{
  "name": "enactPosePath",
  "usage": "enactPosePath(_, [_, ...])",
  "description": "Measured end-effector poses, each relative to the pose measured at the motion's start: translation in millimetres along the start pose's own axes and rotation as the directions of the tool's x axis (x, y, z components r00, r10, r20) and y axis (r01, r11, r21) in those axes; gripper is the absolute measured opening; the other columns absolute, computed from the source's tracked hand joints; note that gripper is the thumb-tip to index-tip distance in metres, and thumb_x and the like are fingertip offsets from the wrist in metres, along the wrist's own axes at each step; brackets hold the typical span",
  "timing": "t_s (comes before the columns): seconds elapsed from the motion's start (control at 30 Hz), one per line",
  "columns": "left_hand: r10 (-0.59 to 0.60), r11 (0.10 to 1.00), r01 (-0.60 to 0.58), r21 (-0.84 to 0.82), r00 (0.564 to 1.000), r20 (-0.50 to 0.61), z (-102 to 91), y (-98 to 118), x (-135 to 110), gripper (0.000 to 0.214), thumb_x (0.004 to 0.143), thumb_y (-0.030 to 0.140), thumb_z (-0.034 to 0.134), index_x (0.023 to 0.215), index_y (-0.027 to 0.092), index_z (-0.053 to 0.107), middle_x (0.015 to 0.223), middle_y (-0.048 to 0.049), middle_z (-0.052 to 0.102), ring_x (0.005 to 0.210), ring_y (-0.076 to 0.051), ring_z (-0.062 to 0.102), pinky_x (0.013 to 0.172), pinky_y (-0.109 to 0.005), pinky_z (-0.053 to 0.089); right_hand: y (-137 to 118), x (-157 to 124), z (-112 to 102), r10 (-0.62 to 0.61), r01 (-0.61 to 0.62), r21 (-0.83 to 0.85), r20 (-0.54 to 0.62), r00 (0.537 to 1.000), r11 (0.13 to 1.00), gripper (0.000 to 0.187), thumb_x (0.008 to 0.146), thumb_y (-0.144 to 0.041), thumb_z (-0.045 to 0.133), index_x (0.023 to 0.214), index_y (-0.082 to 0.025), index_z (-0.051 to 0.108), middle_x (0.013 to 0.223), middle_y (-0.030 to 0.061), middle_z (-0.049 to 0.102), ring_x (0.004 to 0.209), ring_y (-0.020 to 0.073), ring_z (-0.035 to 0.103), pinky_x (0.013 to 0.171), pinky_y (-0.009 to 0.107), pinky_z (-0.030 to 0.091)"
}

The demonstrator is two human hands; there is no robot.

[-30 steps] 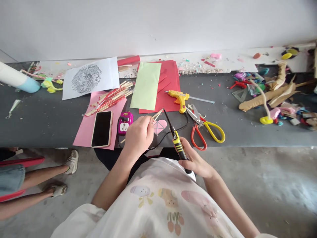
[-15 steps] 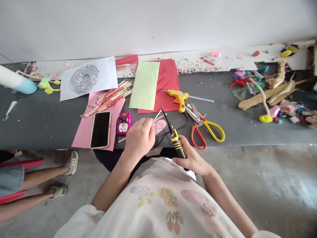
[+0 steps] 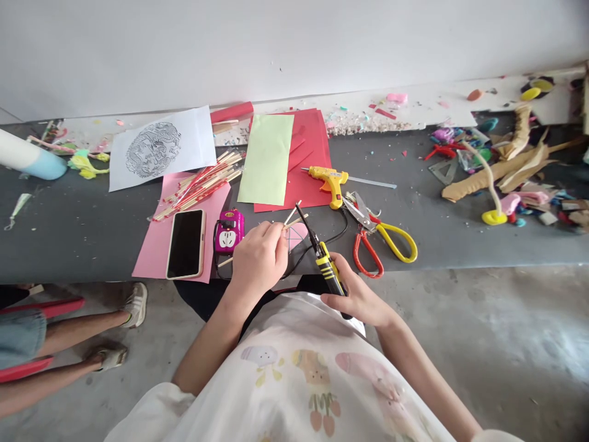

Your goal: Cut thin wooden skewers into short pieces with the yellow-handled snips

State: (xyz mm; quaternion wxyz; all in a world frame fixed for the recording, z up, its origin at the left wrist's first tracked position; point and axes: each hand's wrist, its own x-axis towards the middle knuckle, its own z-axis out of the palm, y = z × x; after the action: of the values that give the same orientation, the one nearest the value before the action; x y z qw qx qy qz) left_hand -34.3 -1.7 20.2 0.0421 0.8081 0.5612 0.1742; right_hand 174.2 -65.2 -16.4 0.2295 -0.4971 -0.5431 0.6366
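My left hand (image 3: pixel 260 255) is closed, pinching thin wooden sticks (image 3: pixel 291 215) whose ends cross just beyond the fingertips. My right hand (image 3: pixel 354 285) grips a yellow-and-black long-necked lighter (image 3: pixel 327 267). Its thin black neck slants up and left, with the tip beside the stick ends; whether they touch I cannot tell, and no flame shows. Below the sticks lies a pink paper piece (image 3: pixel 297 236) with blue lines, partly hidden by my left hand. Scissors (image 3: pixel 363 221) with one red and one yellow handle lie half open to the right.
A yellow glue gun (image 3: pixel 330 181) rests on red paper (image 3: pixel 313 144) beside a green sheet (image 3: pixel 267 159). Leftward are a phone (image 3: pixel 185 244), a purple socket block (image 3: pixel 229 232), bundled sticks (image 3: pixel 207 184) and a dragon print (image 3: pixel 161 147). Craft scraps (image 3: pixel 515 166) clutter the right. Another person's legs (image 3: pixel 83 325) show lower left.
The lighter's tip has shifted slightly left and down, closer to the stick ends. Both hands keep their holds, and the view has moved a little.
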Motion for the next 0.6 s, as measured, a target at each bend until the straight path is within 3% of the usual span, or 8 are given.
enactPosePath(0.3, [0.013,0.999,-0.012,0.036,1.0,-0.021,-3.0,-1.5,1.4,0.023,0.093,0.02,0.036,0.089,0.018,0.059,0.077,-0.003,0.061,0.073,-0.017,0.056,0.063,-0.028,0.035,2.1,-0.2,-2.4,-0.031,0.032,-0.021,0.019,0.999,0.999,0.062,0.079,-0.037,0.063,0.13,-0.025,0.029,0.112,0.0032,0.053,0.098,0.0205,0.049,0.086,0.034,0.042])
enactPosePath(0.6, [0.019,0.998,-0.018,0.052,1.0,-0.013,-2.8,-1.0,0.2,0.022,0.093,0.021,0.037,0.09,0.018,0.059,0.076,-0.0025,0.06,0.072,-0.016,0.056,0.062,-0.028,0.034,1.4,0.4,-3.6,-0.016,0.016,-0.023,0.026,1.0,1.0,0.058,0.078,-0.032,0.062,0.128,-0.025,0.032,0.113,0.0032,0.052,0.1,0.0217,0.049,0.086,0.034,0.042])
